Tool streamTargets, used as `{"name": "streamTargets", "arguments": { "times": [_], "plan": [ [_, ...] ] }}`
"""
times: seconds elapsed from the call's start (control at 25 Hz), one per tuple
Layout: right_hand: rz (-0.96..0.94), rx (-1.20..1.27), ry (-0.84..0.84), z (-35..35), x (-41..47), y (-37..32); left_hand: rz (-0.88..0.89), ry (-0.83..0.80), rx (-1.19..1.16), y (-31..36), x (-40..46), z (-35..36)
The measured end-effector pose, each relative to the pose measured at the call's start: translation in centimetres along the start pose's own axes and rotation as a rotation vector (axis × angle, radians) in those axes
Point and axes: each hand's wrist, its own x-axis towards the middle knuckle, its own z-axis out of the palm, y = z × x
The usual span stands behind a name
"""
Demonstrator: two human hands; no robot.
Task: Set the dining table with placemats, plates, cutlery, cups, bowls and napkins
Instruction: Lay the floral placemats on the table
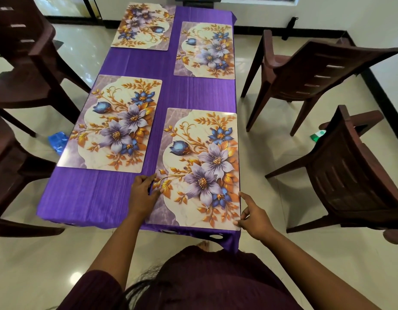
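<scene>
Several floral placemats lie on a table under a purple cloth. The near right placemat lies flat at the table's right edge. My left hand pinches its left edge between thumb and fingers. My right hand pinches the mat's near right corner, with the forefinger stretched along the right edge. The near left placemat, the far right placemat and the far left placemat lie flat and untouched. No plates, cutlery, cups, bowls or napkins are in view.
Dark brown plastic chairs stand around the table: two on the right, two on the left. A blue bag lies on the tiled floor at left, a green and white packet at right.
</scene>
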Motion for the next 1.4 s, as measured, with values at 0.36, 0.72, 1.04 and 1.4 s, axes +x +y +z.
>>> {"name": "streamTargets", "arguments": {
  "times": [0.36, 0.72, 1.04, 1.4],
  "plan": [
    [-0.025, -0.009, 0.017, 0.1, -0.1, 0.2, 0.052, -0.030, 0.006, -0.3, 0.4, -0.2],
    [-0.034, 0.011, 0.014, -0.1, -0.8, 0.4, 0.073, -0.034, 0.024, -0.4, 0.1, -0.4],
    [-0.039, -0.072, -0.068, -1.0, 0.1, -0.6, 0.064, -0.039, 0.008, 0.0, 0.1, -0.5],
    [-0.028, -0.012, -0.074, -0.8, 0.4, 0.0, 0.037, -0.056, 0.019, 0.3, -0.1, -0.7]
  ]
}}
